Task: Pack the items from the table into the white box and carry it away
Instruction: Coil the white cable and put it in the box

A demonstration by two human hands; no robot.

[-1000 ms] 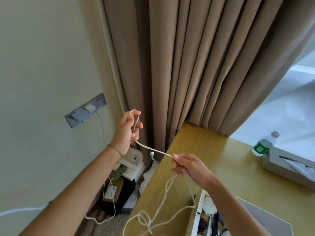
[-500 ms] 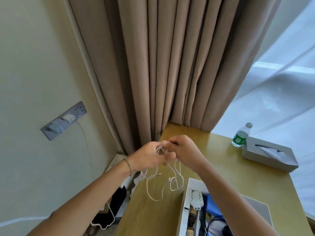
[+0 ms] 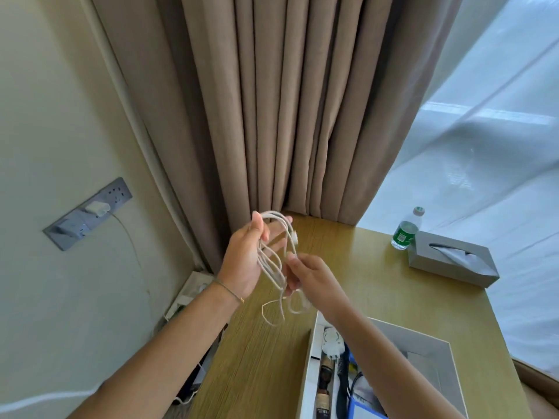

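A white cable (image 3: 276, 267) hangs in several loops over the wooden table (image 3: 378, 303). My left hand (image 3: 245, 261) holds the top of the loops, thumb over them, fingers fairly straight behind. My right hand (image 3: 311, 278) pinches the cable lower down, just right of the loops. The cable's loose end dangles above the tabletop. The white box (image 3: 313, 352) stands open at the bottom right with a white plug adapter (image 3: 332, 343), dark items and something blue inside; my right forearm covers part of it.
A grey tissue box (image 3: 450, 261) and a green-labelled water bottle (image 3: 406, 229) stand at the table's far right. Brown curtains hang behind. A grey wall socket strip (image 3: 87, 213) holds a white charger. Boxes and cords lie on the floor left of the table.
The cable, stretched between my two hands a second ago, is now gathered into loops held in my left hand. My hands came together, then parted slightly, and the view shifted right.
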